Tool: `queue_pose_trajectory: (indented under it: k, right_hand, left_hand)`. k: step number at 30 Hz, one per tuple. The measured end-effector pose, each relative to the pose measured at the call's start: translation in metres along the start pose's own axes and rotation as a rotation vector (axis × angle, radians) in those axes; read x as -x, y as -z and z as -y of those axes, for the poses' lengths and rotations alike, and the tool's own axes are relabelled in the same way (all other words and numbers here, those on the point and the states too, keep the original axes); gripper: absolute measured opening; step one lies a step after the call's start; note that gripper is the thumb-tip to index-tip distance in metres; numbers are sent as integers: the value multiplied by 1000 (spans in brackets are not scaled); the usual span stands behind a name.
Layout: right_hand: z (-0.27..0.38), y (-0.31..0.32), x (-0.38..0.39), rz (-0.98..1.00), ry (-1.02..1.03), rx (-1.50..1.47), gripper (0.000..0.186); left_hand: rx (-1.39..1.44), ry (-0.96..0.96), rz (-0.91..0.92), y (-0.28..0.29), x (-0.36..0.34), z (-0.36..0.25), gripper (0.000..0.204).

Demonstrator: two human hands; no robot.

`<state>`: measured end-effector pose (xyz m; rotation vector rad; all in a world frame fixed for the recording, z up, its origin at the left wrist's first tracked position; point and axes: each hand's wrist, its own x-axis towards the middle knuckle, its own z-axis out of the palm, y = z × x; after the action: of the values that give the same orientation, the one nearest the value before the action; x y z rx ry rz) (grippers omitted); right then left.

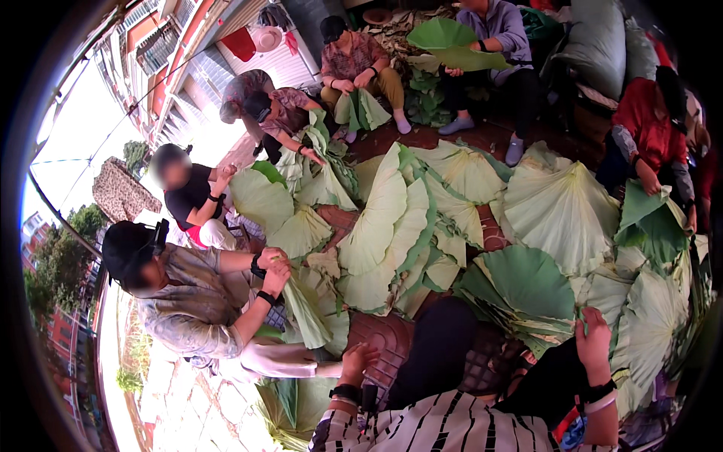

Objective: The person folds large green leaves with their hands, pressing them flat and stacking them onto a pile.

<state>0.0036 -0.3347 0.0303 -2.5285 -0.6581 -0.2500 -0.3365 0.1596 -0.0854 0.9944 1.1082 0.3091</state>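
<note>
My left hand [357,363] is over the brick floor beside my dark-trousered knee, its fingers apart and nothing in them. My right hand [593,337] is raised at the right edge of a stack of big round green leaves [525,282], which look like lotus leaves. A small bit of green leaf [584,322] shows between the thumb and fingers of that hand. The stack lies fanned in front of my knees, dark green on top. Past it, a large pale leaf [557,211] lies with its ribbed underside up.
Several people sit around the leaf heap [388,226] handling leaves. Nearest on my left, a person in a black cap [128,248] holds a folded leaf [305,309]. At the right, a person in red [648,124] holds a green leaf [640,215]. Large pale sacks [595,45] stand behind.
</note>
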Motion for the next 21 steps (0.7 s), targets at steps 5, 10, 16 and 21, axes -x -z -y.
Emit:
queue_pose_trajectory:
  k: [5,10,16,21]
  right_hand:
    - [2,0,-1,-2,-9,26,26]
    - [-3,-5,0,-35,19,25,27]
    - [-10,-14,1,-32,33,25,27]
    - [-13,-18,-3,15,-19,4,26]
  left_hand:
    - [13,10,-14,3,5,1,37]
    - [-35,9,-11,5,6,1,40]
    - [-80,11,-31,12,8,12,41]
    - [-96,26,-24,14,8,11,41]
